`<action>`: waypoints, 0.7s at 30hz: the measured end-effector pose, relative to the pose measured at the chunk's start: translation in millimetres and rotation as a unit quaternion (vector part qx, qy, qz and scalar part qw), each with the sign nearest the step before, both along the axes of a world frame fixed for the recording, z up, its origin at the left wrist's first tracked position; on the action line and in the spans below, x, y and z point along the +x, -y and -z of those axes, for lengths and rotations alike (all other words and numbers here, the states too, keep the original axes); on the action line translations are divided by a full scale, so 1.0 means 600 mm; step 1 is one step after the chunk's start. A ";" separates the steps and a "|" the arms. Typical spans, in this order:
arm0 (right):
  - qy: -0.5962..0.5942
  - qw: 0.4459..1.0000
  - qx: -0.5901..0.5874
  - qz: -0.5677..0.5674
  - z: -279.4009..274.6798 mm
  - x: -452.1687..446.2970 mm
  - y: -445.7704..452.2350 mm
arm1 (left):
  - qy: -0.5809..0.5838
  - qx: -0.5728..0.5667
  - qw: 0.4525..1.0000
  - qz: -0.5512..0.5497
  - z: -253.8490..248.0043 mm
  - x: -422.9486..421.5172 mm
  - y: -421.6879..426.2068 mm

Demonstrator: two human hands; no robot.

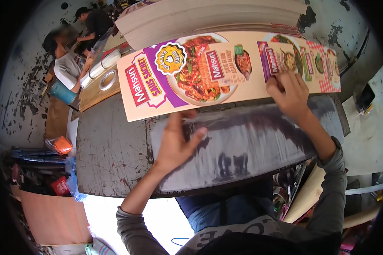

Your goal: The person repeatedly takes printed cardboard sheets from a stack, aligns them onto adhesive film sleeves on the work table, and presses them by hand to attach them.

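A long printed cardboard panel with "Mahsuri" food pictures lies across the far side of the worktable, in front of a tall stack. My left hand is at its near edge, thumb and fingers apart; its fingertips are slightly blurred. Over the panel's right half, my right hand has its fingers curled against the printed face. Whether anything is pinched in those fingers is hidden. Below both hands lies a glossy grey sheet with dark smears, along the table's near edge.
A thick stack of flat boards rises behind the panel. At upper left, two people work beside a wooden board with a tape roll on it. The scratched dark tabletop extends left. A phone-like black object is at right.
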State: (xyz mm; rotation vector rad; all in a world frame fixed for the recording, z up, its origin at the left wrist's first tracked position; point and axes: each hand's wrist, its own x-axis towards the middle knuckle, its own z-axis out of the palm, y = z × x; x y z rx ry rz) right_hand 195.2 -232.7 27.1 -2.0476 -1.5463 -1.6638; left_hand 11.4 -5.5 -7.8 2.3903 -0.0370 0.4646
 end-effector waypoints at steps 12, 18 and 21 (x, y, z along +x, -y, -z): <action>-0.097 0.995 -0.021 -0.019 0.058 0.021 0.013 | 0.156 -0.713 0.683 0.014 -0.007 0.011 -0.074; -0.251 0.967 0.040 -0.035 0.040 0.008 0.006 | 0.163 -0.728 0.665 0.019 -0.006 0.012 -0.072; -0.253 0.967 0.025 -0.027 0.033 0.005 0.002 | 0.157 -0.737 0.658 0.019 0.000 0.012 -0.077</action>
